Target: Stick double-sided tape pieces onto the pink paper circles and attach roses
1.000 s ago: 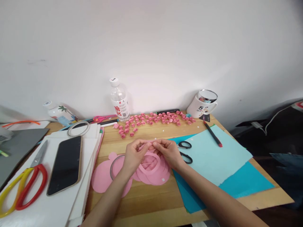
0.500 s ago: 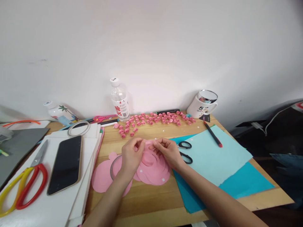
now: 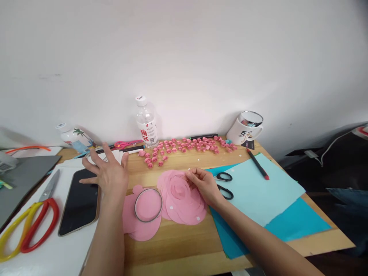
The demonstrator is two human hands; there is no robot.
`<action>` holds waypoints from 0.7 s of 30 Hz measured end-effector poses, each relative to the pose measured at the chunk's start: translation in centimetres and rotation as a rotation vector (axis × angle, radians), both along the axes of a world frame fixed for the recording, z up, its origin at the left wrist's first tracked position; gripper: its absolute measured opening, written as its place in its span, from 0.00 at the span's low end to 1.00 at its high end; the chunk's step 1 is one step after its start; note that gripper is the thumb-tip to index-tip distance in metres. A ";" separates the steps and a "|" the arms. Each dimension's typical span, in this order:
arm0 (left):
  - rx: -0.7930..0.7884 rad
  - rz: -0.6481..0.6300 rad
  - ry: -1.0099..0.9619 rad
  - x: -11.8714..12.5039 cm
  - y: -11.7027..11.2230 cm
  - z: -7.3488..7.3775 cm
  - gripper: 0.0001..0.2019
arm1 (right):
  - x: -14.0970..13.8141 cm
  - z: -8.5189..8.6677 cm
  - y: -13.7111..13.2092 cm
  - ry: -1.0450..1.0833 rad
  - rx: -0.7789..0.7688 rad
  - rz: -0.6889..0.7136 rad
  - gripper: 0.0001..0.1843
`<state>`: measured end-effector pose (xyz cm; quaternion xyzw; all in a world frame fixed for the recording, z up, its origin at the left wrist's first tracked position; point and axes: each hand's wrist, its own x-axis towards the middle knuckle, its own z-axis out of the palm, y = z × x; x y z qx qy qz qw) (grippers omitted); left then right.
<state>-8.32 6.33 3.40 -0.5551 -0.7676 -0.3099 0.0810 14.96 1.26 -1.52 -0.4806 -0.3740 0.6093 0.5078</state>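
My right hand point(image 3: 203, 184) pinches the outer end of a pink paper spiral point(image 3: 179, 189) that lies on a stack of pink paper circles point(image 3: 186, 209) on the wooden table point(image 3: 184, 245). My left hand point(image 3: 107, 172) hovers with fingers spread over the white sheets point(image 3: 54, 249), above a black phone point(image 3: 79, 203) and close to a tape roll near the back. A clear ring point(image 3: 148, 205) rests on a pink cut-out point(image 3: 143, 230) between the two hands.
Many small pink paper roses point(image 3: 184, 146) lie along the back by a water bottle point(image 3: 146, 122) and a white mug point(image 3: 244, 128). Black scissors point(image 3: 224, 184) and a red pen point(image 3: 258, 164) lie on blue paper point(image 3: 264, 191). Red-yellow scissors point(image 3: 31, 222) sit at left.
My left hand let go of the pink spiral and swung left to hover open above the phone. The right hand kept its pinch and the spiral settled flat.
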 end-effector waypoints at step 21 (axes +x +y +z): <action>-0.220 -0.893 -0.443 9.4 -4.2 -2.4 0.15 | 0.2 0.0 0.0 -0.033 0.124 0.081 0.19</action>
